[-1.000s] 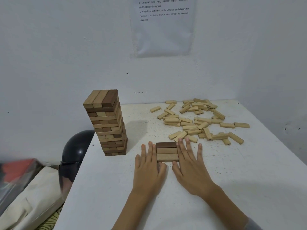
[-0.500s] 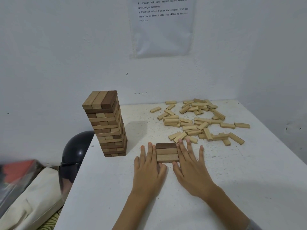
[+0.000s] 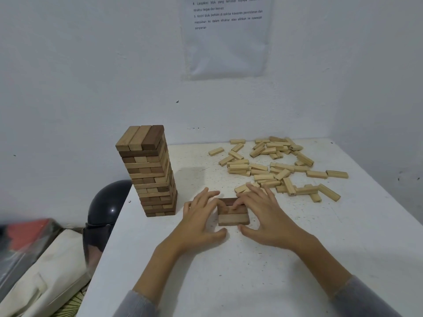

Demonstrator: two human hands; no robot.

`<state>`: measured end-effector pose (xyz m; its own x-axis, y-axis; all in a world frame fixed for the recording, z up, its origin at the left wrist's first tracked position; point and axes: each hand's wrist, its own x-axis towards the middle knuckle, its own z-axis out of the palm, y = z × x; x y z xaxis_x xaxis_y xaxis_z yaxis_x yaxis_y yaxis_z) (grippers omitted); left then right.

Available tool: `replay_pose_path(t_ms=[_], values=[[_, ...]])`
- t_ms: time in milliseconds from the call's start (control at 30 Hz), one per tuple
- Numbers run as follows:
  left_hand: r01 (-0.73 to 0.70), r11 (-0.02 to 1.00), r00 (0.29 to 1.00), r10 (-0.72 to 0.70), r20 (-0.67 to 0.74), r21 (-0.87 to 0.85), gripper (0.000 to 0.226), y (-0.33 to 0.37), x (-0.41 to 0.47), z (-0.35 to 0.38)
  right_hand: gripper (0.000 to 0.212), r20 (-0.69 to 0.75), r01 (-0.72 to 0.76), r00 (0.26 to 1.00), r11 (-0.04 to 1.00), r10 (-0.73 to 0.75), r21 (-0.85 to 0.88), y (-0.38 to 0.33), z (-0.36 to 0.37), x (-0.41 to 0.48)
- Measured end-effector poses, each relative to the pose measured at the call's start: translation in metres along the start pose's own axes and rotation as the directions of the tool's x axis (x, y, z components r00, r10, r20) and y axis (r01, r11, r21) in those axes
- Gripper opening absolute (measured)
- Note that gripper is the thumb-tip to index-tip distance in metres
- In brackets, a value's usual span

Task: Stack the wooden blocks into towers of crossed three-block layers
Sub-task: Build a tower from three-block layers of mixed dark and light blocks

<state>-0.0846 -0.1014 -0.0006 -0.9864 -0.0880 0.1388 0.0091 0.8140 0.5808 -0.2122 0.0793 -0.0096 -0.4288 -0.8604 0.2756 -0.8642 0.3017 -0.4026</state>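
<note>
framing three-block layer (image 3: 233, 218) on speckled white table (image 3: 229, 275) | left hand (image 3: 201, 217), right hand (image 3: 269, 216): fingers loosely straight, pressing it | white corner walls (image 3: 91, 65)

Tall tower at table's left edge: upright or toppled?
Upright: tower stands intact on the table, three-block top layer in place.
</note>
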Motion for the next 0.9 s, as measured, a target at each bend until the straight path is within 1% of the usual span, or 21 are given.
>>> replay_pose_path(t_ms=[133,333,533,633,800,900], values=[[-0.001,1.000,1.000,0.001,-0.016,-0.011,0.026,-0.003,0.004,-0.001,0.036,0.006,0.013,1.000,1.000,-0.013,0.014,0.003,-0.004,0.004],[-0.016,0.999,1.000,0.016,-0.011,-0.035,0.030,-0.003,0.008,-0.004,0.039,0.025,0.003,1.000,0.997,-0.005,0.079,0.007,-0.007,0.005],[-0.013,0.995,1.000,0.013,-0.003,-0.098,0.031,0.000,0.012,-0.007,0.038,-0.031,-0.013,0.999,0.990,0.017,0.139,0.008,-0.003,0.004],[-0.008,0.994,1.000,0.008,-0.009,-0.105,0.036,0.002,0.012,-0.008,0.038,-0.049,-0.008,0.999,0.989,0.016,0.149,0.008,-0.003,0.004],[0.029,0.995,0.999,-0.032,-0.035,-0.094,0.043,0.013,0.010,-0.014,0.048,-0.087,-0.005,0.996,0.982,0.022,0.186,0.002,-0.014,0.004],[-0.007,0.998,0.998,0.004,-0.061,-0.063,0.045,0.027,0.011,-0.024,0.054,-0.096,-0.023,0.994,0.969,0.048,0.244,-0.002,-0.032,0.006]])
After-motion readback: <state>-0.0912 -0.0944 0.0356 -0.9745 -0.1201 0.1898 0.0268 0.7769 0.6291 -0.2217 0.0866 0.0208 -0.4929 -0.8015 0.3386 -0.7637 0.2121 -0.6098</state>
